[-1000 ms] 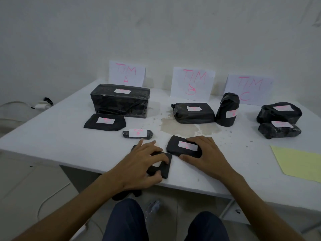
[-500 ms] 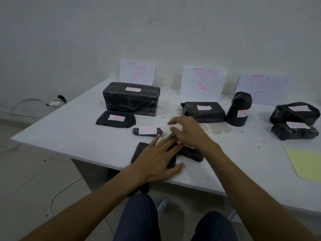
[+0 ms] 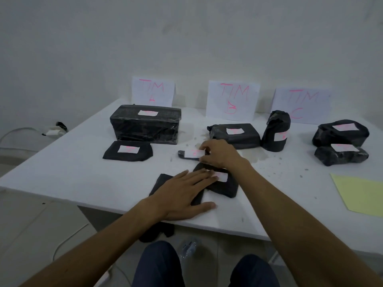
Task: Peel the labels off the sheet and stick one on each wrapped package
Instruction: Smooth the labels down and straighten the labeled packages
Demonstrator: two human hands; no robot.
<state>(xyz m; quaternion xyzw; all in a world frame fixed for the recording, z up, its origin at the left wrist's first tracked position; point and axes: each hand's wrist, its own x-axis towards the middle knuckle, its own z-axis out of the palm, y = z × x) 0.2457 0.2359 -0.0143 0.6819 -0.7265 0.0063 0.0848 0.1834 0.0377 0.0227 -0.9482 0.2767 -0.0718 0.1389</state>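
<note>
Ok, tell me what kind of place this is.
Probably a makeshift sorting station in a bare room: a white table against a plain wall, black wrapped packages grouped before handwritten paper signs.

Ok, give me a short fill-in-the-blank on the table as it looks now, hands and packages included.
1. The left hand lies flat on a black package at the table's ____ edge.
2. The right hand is at the small labelled package, reaching ____ the left hand.
3. The three paper signs behind the packages all carry the word ____.
4. The yellow sheet lies at the table's ____ side.

Missing words: near; beyond; TIM; right
</note>
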